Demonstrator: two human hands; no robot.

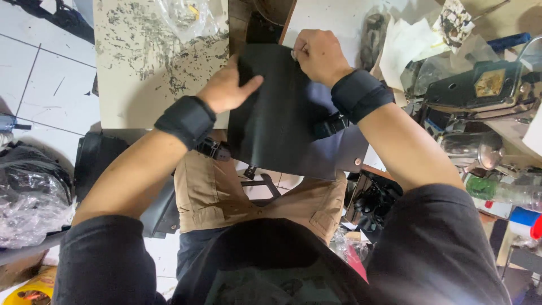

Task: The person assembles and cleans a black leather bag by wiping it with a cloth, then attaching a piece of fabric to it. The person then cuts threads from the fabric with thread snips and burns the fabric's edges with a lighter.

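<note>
Left hand (226, 90) lies flat on the black sheet (276, 124); right hand (319, 56) pinches its top edge (clear bag (183, 17) beyond).

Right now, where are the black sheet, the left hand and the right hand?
black sheet (276, 121): head view, middle of its flat face.
left hand (228, 87): head view, back of hand.
right hand (319, 53): head view, knuckles.
</note>
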